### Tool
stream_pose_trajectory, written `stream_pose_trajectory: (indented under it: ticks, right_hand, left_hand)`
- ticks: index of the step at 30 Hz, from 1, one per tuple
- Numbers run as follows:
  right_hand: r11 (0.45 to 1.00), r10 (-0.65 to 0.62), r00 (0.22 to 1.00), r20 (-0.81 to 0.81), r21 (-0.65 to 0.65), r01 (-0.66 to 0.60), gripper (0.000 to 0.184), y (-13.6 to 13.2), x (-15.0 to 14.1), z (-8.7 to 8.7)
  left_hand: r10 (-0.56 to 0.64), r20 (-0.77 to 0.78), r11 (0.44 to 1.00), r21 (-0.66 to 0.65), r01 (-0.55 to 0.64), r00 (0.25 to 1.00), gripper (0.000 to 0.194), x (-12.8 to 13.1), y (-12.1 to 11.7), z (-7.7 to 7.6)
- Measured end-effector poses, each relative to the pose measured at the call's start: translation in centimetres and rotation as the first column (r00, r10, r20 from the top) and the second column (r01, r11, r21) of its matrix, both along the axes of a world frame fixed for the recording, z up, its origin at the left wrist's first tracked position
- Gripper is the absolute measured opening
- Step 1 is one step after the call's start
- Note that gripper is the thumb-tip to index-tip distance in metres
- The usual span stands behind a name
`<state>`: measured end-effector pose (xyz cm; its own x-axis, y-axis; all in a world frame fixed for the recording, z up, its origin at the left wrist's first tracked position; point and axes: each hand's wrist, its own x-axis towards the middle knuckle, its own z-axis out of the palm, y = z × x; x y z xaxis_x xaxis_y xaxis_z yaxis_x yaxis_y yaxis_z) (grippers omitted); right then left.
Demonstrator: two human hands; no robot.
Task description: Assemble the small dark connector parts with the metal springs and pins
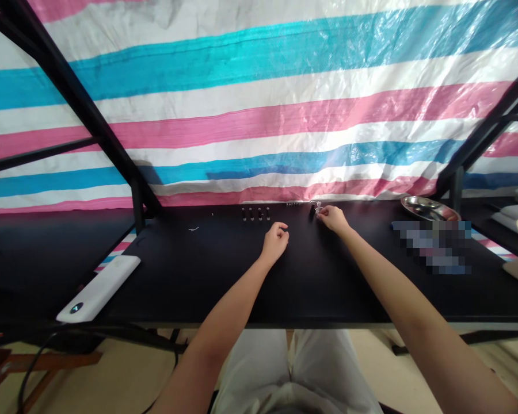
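Note:
My right hand reaches to the far part of the black table, its fingertips pinched at a small whitish, clear-looking piece. Its exact kind is too small to tell. Right beside that piece stands a small dark object. My left hand hovers over or rests on the table nearer to me, loosely curled, with a gap between thumb and forefinger and nothing visible in it. Beyond it, several short dark pieces with pale ends stand in a row. Several tiny metallic bits lie near the back edge.
A round metal dish sits at the back right, near a blurred-out patch. On the left lies a long white device with a small display. A thin white scrap is on the table. Black frame bars and a striped sheet border the back.

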<state>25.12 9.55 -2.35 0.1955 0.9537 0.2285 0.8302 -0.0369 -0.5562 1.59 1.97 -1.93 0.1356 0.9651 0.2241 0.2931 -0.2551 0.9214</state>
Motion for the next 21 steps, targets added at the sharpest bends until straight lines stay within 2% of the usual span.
stream_pose_trajectory:
  ticks: [14,21]
  right_hand:
    - [0.997,-0.033,0.997,0.07,-0.065,0.037,0.014,0.53,-0.12,-0.37]
    - [0.983,-0.023,0.999,0.045,-0.183,0.031,0.016,0.18,0.29,0.49]
  left_hand:
    - [0.003,0.003,1.0,-0.005,-0.003,1.0,0.016,0.09,-0.01,-0.01]
    - [0.005,0.006,1.0,-0.016,-0.005,1.0,0.016,0.09,-0.2,0.31]
